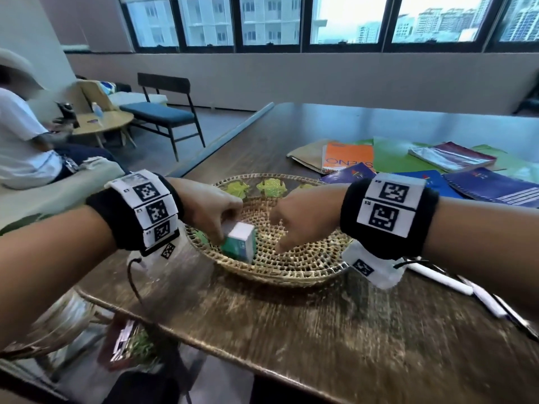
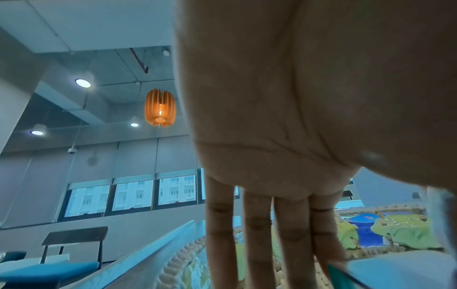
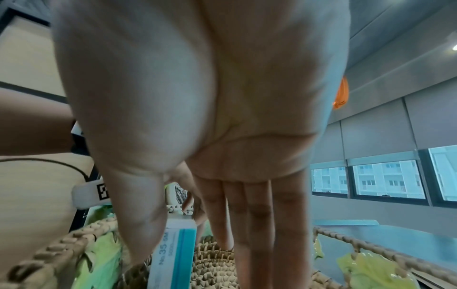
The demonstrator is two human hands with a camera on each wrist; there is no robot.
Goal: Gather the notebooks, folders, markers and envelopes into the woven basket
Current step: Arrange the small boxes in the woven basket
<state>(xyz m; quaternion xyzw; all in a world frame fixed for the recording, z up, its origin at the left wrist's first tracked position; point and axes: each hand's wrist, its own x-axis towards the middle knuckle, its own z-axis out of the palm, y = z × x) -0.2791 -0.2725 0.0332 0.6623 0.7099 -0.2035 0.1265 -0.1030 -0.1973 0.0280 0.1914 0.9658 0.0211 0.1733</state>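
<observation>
My left hand (image 1: pixel 214 211) holds a small box (image 1: pixel 240 242) inside the woven basket (image 1: pixel 291 272). My fingers curl over the top of the box. The box is white on top and teal green on its sides, with small print on one side. It stands tilted on the bottom of the basket.

My right hand (image 1: pixel 294 225) is in the basket too, just beside the box. Its fingers (image 3: pixel 249 224) are straight and point down at the woven bottom. It holds nothing.

The basket is round, flat and tan, with green leaf shapes (image 1: pixel 272 187) along its far rim. It sits on the dark wooden tabletop (image 1: pixel 291 330).

Behind the basket, on the tabletop, lie an orange notebook (image 1: pixel 348 156), a green folder (image 1: pixel 393 156), blue notebooks (image 1: pixel 493 186) and a brown envelope (image 1: pixel 307 154). White markers (image 1: pixel 443 279) lie under my right arm.
</observation>
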